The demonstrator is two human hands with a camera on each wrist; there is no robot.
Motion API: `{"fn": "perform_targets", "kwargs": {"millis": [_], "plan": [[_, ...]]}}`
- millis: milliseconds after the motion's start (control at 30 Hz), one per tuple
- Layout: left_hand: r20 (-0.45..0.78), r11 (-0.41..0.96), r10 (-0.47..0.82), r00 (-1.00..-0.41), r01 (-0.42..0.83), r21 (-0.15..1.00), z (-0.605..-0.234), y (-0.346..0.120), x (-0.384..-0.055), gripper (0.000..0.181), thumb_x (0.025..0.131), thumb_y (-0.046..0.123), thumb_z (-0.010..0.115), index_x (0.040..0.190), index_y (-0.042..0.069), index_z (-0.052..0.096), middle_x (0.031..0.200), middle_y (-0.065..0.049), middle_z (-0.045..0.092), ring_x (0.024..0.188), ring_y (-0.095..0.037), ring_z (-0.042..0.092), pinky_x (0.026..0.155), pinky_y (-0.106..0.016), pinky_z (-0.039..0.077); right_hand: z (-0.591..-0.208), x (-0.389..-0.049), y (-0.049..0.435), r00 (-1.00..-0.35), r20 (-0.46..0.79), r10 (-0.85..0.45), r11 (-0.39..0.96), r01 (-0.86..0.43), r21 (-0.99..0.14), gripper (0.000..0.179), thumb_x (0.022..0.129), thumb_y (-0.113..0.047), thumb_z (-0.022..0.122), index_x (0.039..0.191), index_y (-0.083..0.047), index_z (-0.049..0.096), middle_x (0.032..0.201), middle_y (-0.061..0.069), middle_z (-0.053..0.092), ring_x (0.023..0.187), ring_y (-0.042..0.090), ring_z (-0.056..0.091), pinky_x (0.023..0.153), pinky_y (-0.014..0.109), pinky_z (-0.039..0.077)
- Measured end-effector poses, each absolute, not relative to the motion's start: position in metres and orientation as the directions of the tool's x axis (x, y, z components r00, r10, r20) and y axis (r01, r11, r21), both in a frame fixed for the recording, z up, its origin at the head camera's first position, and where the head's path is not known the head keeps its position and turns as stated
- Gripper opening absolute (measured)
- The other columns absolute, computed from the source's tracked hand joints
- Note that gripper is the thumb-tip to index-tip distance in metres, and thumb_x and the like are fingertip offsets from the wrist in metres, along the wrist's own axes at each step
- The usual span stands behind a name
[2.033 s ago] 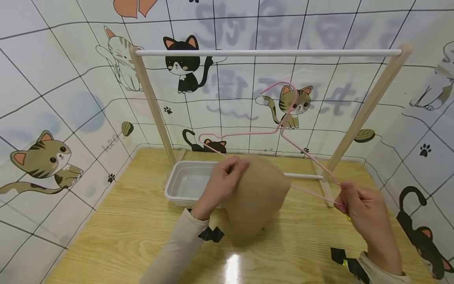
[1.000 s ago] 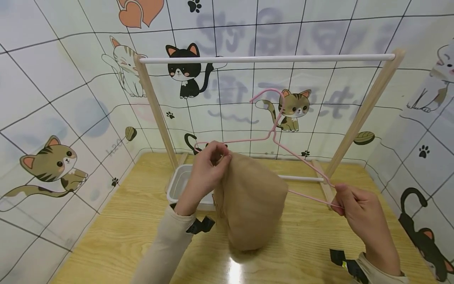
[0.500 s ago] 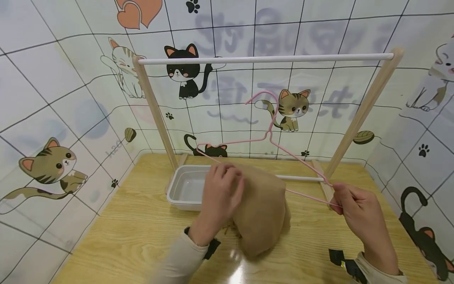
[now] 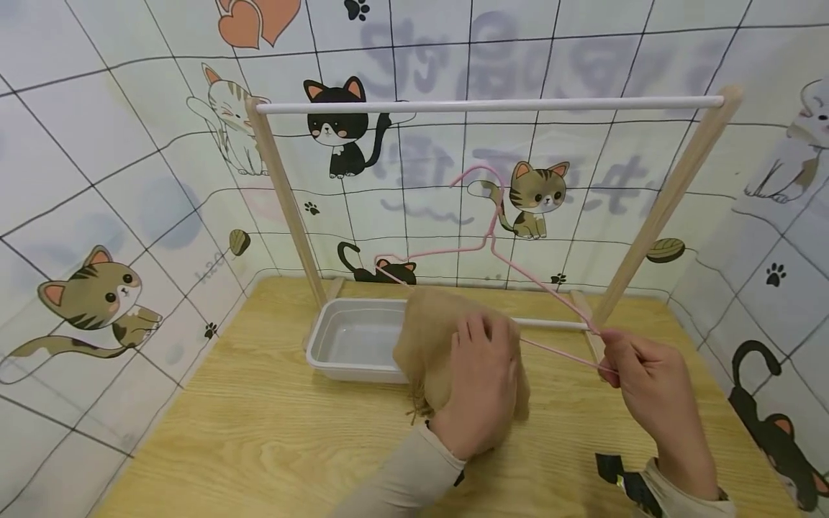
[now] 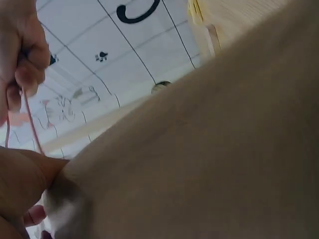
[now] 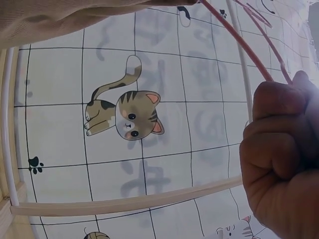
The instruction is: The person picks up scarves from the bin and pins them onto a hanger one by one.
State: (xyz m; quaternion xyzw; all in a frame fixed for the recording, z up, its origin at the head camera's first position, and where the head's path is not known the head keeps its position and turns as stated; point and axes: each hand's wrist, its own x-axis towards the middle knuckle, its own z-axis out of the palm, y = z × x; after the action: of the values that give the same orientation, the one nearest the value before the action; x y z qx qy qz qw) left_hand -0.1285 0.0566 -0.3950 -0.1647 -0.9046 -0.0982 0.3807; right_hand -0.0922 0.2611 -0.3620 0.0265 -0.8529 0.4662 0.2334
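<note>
A pink wire hanger (image 4: 490,232) is held up at a tilt, its hook to the top left. My right hand (image 4: 654,396) grips its right corner; the right wrist view shows the fingers curled round the wire (image 6: 239,42). Over the hanger's lower bar hangs a tan fringed scarf (image 4: 421,324), draped down both sides as far as I can see. My left hand (image 4: 479,381) lies at the scarf's front near its right edge. In the left wrist view its thumb and fingers pinch the cloth (image 5: 189,149). The fingertips are partly hidden.
A rack with a white top rail (image 4: 486,106) and wooden posts (image 4: 670,201) stands at the back of the wooden table (image 4: 246,432). Behind the scarf, to the left, sits a white plastic basin (image 4: 356,370). Cat-patterned walls close in the back and sides.
My left hand has let go of the scarf's upper left corner and moved right and down to its right edge. The right hand keeps its grip, and the hanger has shifted slightly left.
</note>
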Motion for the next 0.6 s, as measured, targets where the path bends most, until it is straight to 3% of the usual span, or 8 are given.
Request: {"fn": "perform_targets", "kwargs": {"millis": [67, 133, 333, 500, 600], "plan": [[0.72, 0.898, 0.216, -0.659, 0.424, 0.118, -0.397, 0.054, -0.133, 0.041, 0.08, 0.017, 0.086, 0.106, 0.012, 0.055, 0.099, -0.007, 0.051, 0.086, -0.019, 0.05, 0.074, -0.021, 0.048, -0.362, -0.093, 0.261, -0.894, 0.416, 0.169, 0.573, -0.254, -0.779, 0.046, 0.107, -0.023, 0.055, 0.065, -0.006, 0.058, 0.057, -0.001, 0.049, 0.048, 0.014, 0.034, 0.046, 0.033, 0.028], [0.707, 0.861, 0.227, -0.67, 0.477, 0.175, -0.396, 0.048, -0.134, 0.041, 0.079, 0.008, 0.084, 0.11, 0.009, 0.057, 0.101, -0.007, 0.055, 0.09, -0.019, 0.056, 0.075, -0.02, 0.053, -0.362, -0.093, 0.261, -0.896, 0.411, 0.17, 0.592, -0.24, -0.77, 0.045, 0.107, -0.025, 0.055, 0.066, -0.006, 0.059, 0.058, 0.0, 0.05, 0.048, 0.014, 0.035, 0.046, 0.032, 0.028], [0.682, 0.709, 0.18, -0.709, 0.574, 0.41, -0.38, 0.031, -0.131, 0.024, 0.091, 0.009, 0.073, 0.114, 0.008, 0.065, 0.103, -0.004, 0.068, 0.09, -0.016, 0.066, 0.075, -0.025, 0.055, -0.362, -0.094, 0.262, -0.897, 0.406, 0.176, 0.602, -0.228, -0.765, 0.048, 0.107, -0.026, 0.056, 0.064, -0.006, 0.057, 0.058, 0.0, 0.051, 0.049, 0.014, 0.038, 0.046, 0.032, 0.029], [0.615, 0.421, 0.081, -0.784, 0.586, 0.692, -0.366, 0.025, -0.131, 0.015, 0.096, 0.006, 0.062, 0.109, 0.008, 0.069, 0.095, -0.001, 0.07, 0.078, -0.007, 0.061, 0.067, -0.019, 0.05, -0.362, -0.095, 0.259, -0.898, 0.406, 0.169, 0.581, -0.242, -0.777, 0.045, 0.106, -0.024, 0.057, 0.065, -0.007, 0.059, 0.058, -0.001, 0.05, 0.052, 0.012, 0.044, 0.045, 0.032, 0.03], [0.589, 0.359, 0.069, -0.805, 0.571, 0.738, -0.363, 0.025, -0.131, 0.016, 0.1, 0.005, 0.057, 0.109, 0.007, 0.07, 0.089, -0.001, 0.07, 0.07, -0.004, 0.056, 0.06, -0.016, 0.046, -0.363, -0.094, 0.256, -0.894, 0.415, 0.168, 0.577, -0.253, -0.777, 0.045, 0.106, -0.024, 0.057, 0.065, -0.007, 0.058, 0.057, -0.001, 0.05, 0.055, 0.011, 0.05, 0.045, 0.03, 0.031]]}}
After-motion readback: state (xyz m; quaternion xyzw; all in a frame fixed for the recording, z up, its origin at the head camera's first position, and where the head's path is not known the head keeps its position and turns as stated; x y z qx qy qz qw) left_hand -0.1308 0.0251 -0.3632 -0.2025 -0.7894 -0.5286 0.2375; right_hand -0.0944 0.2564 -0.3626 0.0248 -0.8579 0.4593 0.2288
